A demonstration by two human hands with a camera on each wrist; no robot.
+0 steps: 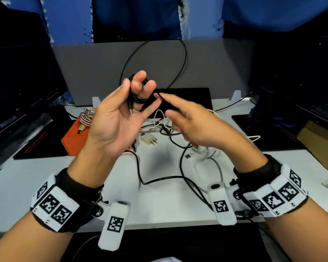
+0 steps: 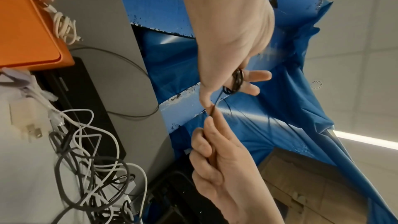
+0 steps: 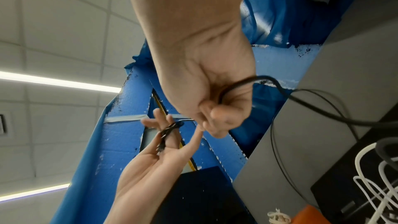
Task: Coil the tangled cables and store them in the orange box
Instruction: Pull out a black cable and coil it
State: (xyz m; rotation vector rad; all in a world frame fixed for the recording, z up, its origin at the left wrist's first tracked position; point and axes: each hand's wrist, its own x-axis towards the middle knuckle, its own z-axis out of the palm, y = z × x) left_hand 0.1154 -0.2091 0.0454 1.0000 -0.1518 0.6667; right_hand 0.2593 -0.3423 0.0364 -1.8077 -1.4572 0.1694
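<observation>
The left hand (image 1: 117,118) is raised palm-up in the middle of the head view, with the black cable (image 1: 138,97) wound in several turns around two of its fingers; the other fingers are spread loosely and the cable's plug end hangs over the palm. The right hand (image 1: 189,121) sits just right of it, thumb and forefinger pinching the free run of the same cable close to the coil, the remaining fingers curled. From there the cable sweeps up in a wide loop toward the top centre of the frame. The orange box (image 1: 74,140) lies at the middle left on the white desk (image 1: 159,205), holding a braided cable (image 1: 86,116) already coiled. A tangle of white and black cables (image 1: 178,137) lies at centre, partly behind the hands, beside what seems to be a white plug adapter (image 1: 149,139)
</observation>
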